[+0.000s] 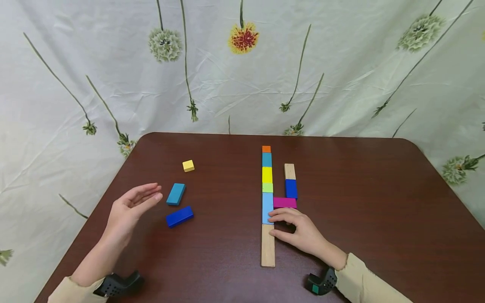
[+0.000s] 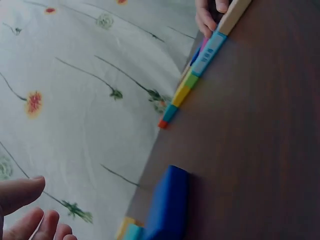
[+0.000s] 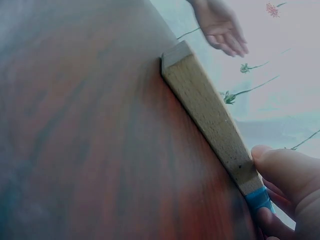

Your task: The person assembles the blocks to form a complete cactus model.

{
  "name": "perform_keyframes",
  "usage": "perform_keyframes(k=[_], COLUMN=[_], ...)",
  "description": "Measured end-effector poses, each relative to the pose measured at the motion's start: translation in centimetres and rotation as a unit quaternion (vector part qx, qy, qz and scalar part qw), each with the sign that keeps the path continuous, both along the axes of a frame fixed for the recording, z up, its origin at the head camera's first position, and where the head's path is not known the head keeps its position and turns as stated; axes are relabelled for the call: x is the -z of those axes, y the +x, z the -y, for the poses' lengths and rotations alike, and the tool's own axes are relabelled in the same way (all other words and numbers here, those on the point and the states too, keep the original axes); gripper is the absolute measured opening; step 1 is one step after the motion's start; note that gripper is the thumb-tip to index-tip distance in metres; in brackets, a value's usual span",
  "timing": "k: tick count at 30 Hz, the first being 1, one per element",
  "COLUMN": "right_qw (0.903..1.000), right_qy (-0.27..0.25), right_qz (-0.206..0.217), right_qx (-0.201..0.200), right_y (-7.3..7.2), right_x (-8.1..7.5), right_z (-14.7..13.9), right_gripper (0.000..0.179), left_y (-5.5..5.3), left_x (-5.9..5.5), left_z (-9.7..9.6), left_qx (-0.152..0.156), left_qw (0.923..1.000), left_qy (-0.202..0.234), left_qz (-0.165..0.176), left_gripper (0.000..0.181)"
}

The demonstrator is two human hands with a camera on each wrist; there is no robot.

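Right hand [image 1: 299, 229] is pressing relaxed fingers against the light, rigid light-blue block [image 1: 267, 207]; grip its long sides. Left hand [image 1: 130, 206] is hovering wide, empty.

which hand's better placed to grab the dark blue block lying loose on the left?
Left. The left hand hovers open just beside the dark blue block and the teal block. The right hand rests against the block row, well across the table.
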State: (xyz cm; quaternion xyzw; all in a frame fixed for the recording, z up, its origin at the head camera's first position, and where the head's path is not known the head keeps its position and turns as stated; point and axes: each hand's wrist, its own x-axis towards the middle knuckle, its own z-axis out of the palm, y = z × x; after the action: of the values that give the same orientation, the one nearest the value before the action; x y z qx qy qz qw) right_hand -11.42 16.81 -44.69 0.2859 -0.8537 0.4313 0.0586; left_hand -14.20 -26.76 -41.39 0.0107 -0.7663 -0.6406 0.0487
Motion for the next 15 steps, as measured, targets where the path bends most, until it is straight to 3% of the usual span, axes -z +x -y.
perform_keyframes(k=[4, 7, 15], right_qw=[1.0, 1.0, 0.9999], right_qy=[0.001, 0.005, 0.005], right_qz=[0.001, 0.003, 0.01], right_qx=[0.001, 0.001, 0.002], right_y=[0.0, 0.0, 0.0], right_x=[0.0, -0.1, -0.3], right_z=[0.0, 0.0, 0.1], right_gripper=[0.026, 0.026, 0.027], left_y=[2.0, 2.8, 3.3], left_x=[-0.4, -0.3, 1.1], left_z=[-1.2, -2.1, -2.9], left_qx=[-0.006, -0.011, -0.006], left_qw=[0.9996, 0.9989, 0.9994], left_qy=[0.024, 0.04, -0.018], left_qz=[0.013, 0.021, 0.03], left_gripper=[0.048, 0.046, 0.053])
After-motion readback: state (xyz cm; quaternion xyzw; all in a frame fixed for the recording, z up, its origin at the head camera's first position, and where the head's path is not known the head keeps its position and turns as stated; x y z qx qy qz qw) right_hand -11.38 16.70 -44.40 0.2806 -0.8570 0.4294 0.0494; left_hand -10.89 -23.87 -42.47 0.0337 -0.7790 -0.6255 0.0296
